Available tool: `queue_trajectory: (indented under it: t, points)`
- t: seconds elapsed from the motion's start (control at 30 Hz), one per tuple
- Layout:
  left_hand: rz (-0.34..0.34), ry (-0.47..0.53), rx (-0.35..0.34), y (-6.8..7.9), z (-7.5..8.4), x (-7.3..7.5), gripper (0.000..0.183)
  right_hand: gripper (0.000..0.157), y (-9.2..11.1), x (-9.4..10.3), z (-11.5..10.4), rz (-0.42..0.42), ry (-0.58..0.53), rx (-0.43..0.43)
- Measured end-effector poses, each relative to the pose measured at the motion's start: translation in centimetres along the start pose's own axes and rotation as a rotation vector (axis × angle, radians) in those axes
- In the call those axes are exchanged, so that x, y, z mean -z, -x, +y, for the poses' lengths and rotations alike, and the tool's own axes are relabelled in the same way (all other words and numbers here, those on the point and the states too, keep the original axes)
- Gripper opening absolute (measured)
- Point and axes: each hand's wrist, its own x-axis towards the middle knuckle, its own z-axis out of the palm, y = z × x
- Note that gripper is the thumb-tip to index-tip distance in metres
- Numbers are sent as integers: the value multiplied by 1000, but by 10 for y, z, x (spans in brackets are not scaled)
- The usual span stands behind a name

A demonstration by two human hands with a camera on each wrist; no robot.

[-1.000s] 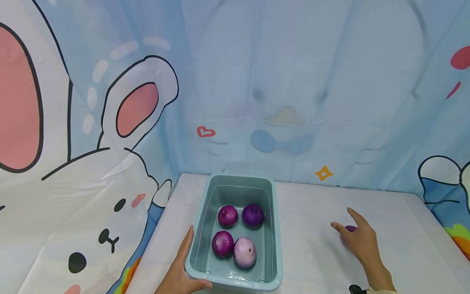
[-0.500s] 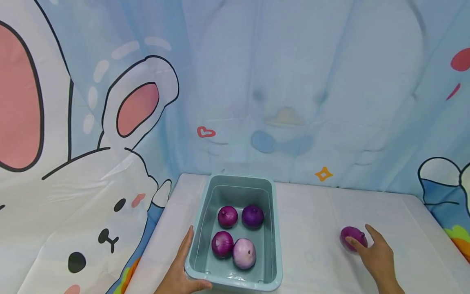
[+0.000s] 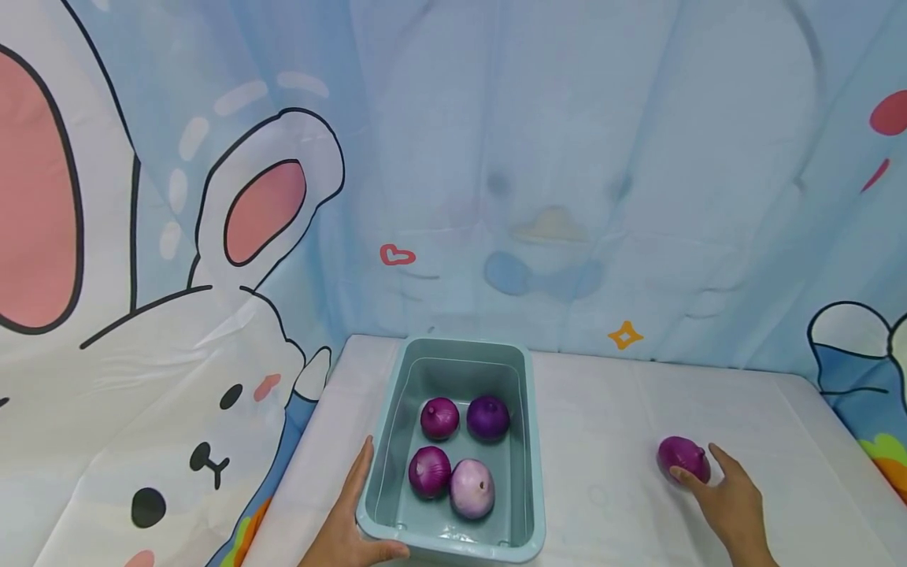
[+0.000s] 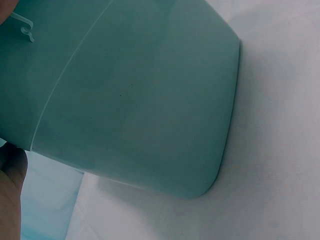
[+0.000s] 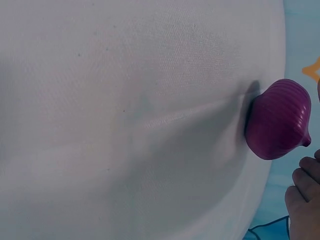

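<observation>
A pale green plastic bin (image 3: pixel 510 496) holds several purple onions. The nearest one, a paler onion (image 3: pixel 472 489), sits beside a darker striped onion (image 3: pixel 429 472); behind them are a small onion (image 3: pixel 440 417) and a deep purple onion (image 3: pixel 488 417). My left hand (image 3: pixel 346 520) rests on the bin's near left corner, fingers straight along its side, thumb along the front. Right of the bin, another onion (image 3: pixel 683 458) lies on the table, its stem end toward my right hand (image 3: pixel 730 504). Thumb and index finger are spread at that onion; in the right wrist view the curved fingers (image 5: pixel 305 182) show apart from it.
White cloth covers the table (image 3: pixel 595 441). A light blue curtain (image 3: pixel 567 157) with cartoon prints hangs along the back, and a rabbit print (image 3: pixel 177 441) fills the left side.
My right hand has drawn back from over the loose onion to its near right side, uncovering it, and has then hardly moved. The left hand and bin are unchanged.
</observation>
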Motion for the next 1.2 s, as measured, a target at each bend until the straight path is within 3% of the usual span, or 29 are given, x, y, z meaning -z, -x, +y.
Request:
queue_trajectory:
  t: [0.33, 1.2]
  points:
    - [4, -18, -19, 0, 1, 1, 124, 97, -2, -8, 6, -11, -4, -21]
    - [25, -34, 29, 0, 0, 1, 122, 92, -19, -23, 1, 36, -46, -9]
